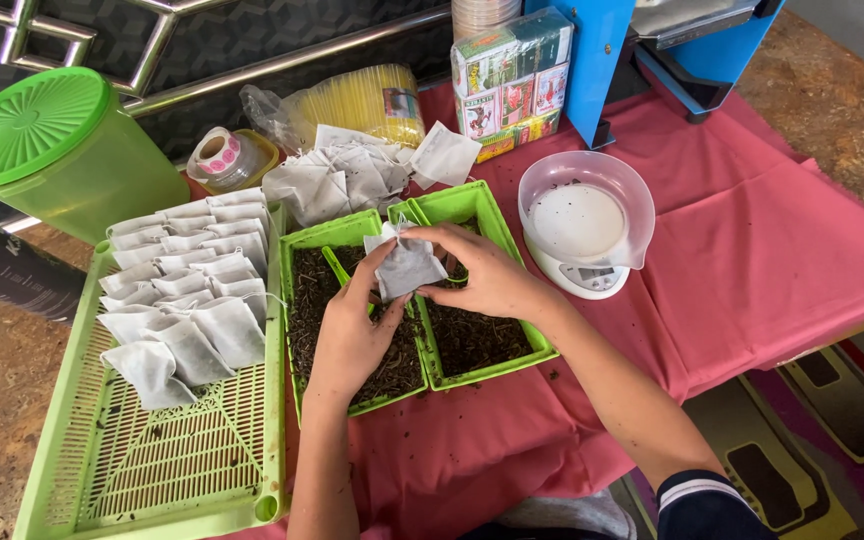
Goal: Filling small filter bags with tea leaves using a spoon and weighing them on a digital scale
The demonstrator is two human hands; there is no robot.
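Both my hands hold one small white filter bag (407,265), dark with tea inside, above two green trays. My left hand (352,335) grips its lower left side. My right hand (487,272) pinches its right edge and top. Below them the left green tray (293,262) and the right green tray (482,205) hold loose dark tea leaves. A green scoop (336,265) lies in the left tray, partly hidden by my left hand.
A large green slatted basket (152,460) at the left holds several filled white bags (187,290). Empty white bags (342,175) are piled behind the trays. A white kitchen scale with a clear bowl (584,220) stands to the right. A green lidded bucket (52,145) stands at back left.
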